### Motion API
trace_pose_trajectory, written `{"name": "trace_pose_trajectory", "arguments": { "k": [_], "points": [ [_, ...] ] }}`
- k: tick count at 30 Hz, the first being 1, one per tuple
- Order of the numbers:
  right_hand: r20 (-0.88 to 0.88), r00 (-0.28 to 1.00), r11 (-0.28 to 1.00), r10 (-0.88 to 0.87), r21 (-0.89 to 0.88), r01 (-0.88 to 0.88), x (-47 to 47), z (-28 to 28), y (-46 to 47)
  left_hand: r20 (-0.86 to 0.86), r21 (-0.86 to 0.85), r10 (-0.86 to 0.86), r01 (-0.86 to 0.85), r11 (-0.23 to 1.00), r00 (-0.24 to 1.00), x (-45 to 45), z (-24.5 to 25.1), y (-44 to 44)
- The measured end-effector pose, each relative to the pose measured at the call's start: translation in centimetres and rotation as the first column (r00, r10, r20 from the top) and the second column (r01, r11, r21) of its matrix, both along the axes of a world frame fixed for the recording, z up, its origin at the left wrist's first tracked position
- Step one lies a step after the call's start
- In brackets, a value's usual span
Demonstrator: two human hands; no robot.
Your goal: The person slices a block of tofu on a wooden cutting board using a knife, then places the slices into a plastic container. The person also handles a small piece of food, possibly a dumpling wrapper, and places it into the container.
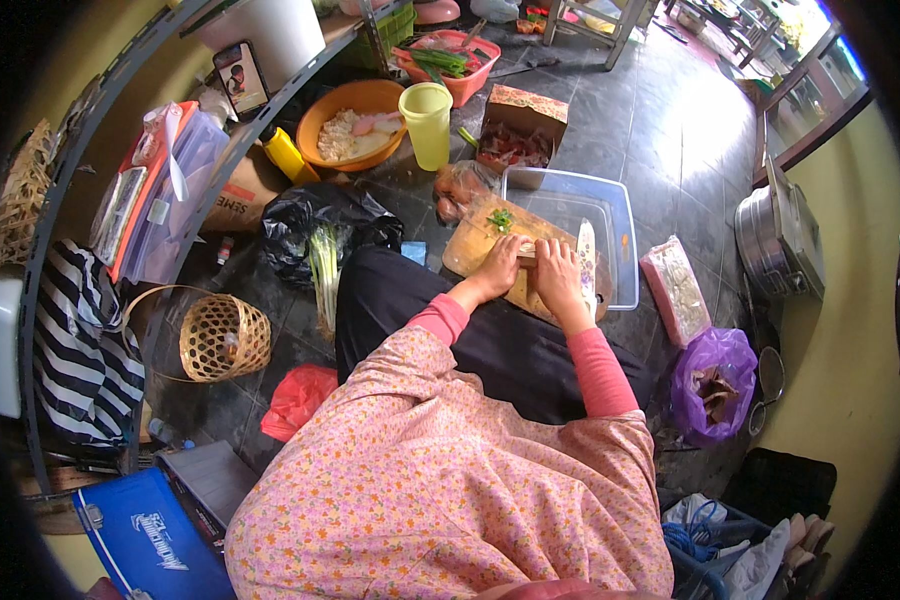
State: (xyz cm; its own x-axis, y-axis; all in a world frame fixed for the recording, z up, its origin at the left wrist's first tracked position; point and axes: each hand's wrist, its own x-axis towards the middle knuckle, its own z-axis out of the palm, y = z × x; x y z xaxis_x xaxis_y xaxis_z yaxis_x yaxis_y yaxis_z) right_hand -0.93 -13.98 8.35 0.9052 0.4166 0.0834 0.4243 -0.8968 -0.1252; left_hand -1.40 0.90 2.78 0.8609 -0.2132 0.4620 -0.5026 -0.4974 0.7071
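Both hands meet over a wooden cutting board [474,238] in front of my lap. My left hand [501,266] and my right hand [557,271] grip a small pale-brown piece [526,255] from either side; the fingers hide most of it, so I cannot tell what it is. Chopped green leaves [500,220] form a little heap just beyond my left fingers. To the right of my right hand lies a knife [586,259] with a patterned blade, its tip pointing away from me. The board's far right part overlaps a clear plastic tray [630,225].
Beyond the board are a cardboard box [523,101] holding reddish contents, a yellow-green tumbler [426,127] and an orange basin [316,120]. On the left are a black plastic bag [292,232], scallions [324,277] and a woven basket [225,337]. A purple bag [746,360] stands at right.
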Motion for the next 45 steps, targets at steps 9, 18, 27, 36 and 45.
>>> {"name": "trace_pose_trajectory", "arguments": {
  "k": [9, 18, 27, 36, 45],
  "points": [
    [-0.323, 0.937, 0.889, 0.134, 0.457, 0.03, 0.2, 3.6, -1.7, -0.586, -0.62, -0.342, -0.136, 0.773, 0.734, -0.3, 2.0, 1.1],
    [-0.173, 0.978, 0.942, 0.113, 0.331, -0.051, -2.6, 4.0, 0.0, -0.673, -0.569, -0.367, -0.133, 0.812, 0.642, -1.1, 4.5, 2.6],
    [-0.298, 0.923, 0.874, 0.245, 0.48, -0.077, -2.9, 7.7, -0.4, -0.327, -0.941, -0.741, -0.275, 0.198, 0.586, -6.0, 4.7, 1.2],
    [-0.359, 0.894, 0.952, 0.267, 0.24, -0.188, -3.1, 10.3, 0.1, -0.051, -0.918, -0.882, -0.369, -0.143, 0.469, -7.8, 6.4, -1.2],
    [-0.174, 0.911, 0.881, 0.374, 0.375, -0.289, -3.8, 10.5, 0.4, -0.059, -0.902, -0.89, -0.406, -0.147, 0.452, -7.5, 5.9, -0.8]
  ]
}}
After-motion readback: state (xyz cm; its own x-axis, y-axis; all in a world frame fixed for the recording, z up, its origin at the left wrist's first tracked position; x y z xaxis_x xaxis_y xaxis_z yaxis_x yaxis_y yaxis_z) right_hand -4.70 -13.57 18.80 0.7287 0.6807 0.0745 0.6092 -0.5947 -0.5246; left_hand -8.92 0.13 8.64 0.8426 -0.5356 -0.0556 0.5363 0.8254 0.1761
